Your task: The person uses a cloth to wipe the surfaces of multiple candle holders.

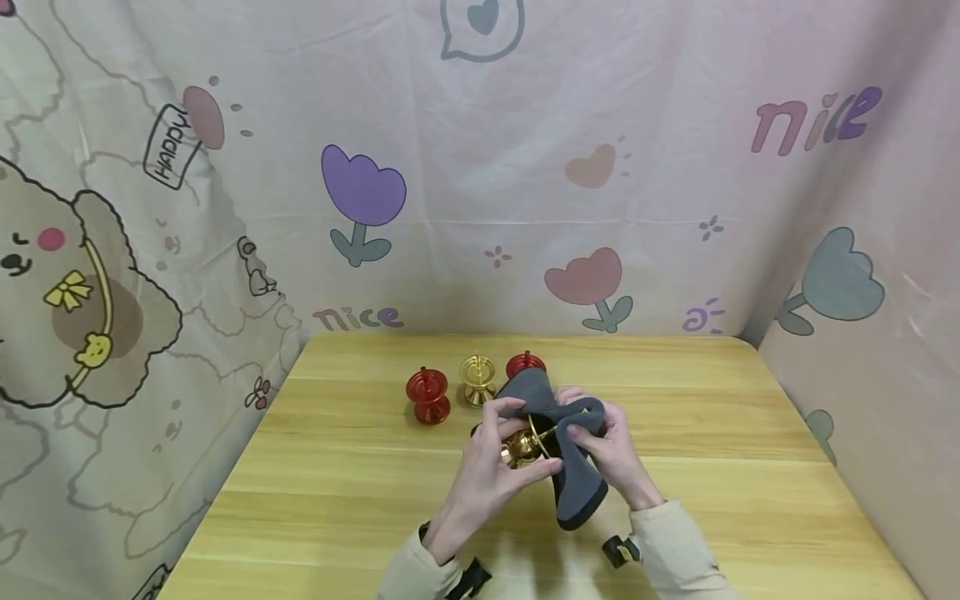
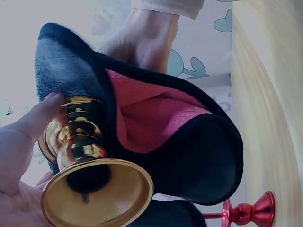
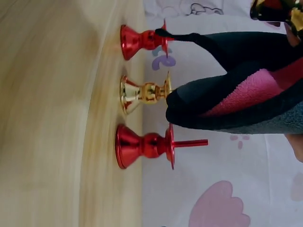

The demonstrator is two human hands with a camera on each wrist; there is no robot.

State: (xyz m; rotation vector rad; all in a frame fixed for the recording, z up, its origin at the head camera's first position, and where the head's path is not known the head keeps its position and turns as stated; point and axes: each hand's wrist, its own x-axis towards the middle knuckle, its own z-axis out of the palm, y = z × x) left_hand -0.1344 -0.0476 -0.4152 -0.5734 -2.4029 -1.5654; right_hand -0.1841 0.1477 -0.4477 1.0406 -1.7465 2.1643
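My left hand [image 1: 483,471] grips a gold candle holder [image 1: 522,447] tipped on its side above the table. In the left wrist view its hollow round base [image 2: 102,194] faces the camera, with the thumb along the upper dish. My right hand [image 1: 618,454] pinches a grey cloth [image 1: 581,487] with dark edging, folded over the holder's dish and spike end. Pink lining [image 2: 151,118] shows inside the cloth's fold. In the right wrist view the cloth [image 3: 208,101] hides part of the standing holders.
Behind the hands stand a red candle holder [image 1: 430,396], a gold one [image 1: 477,379] and another red one [image 1: 525,364], in a row on the wooden table [image 1: 337,467]. A printed curtain [image 1: 465,167] hangs along the table's back and sides.
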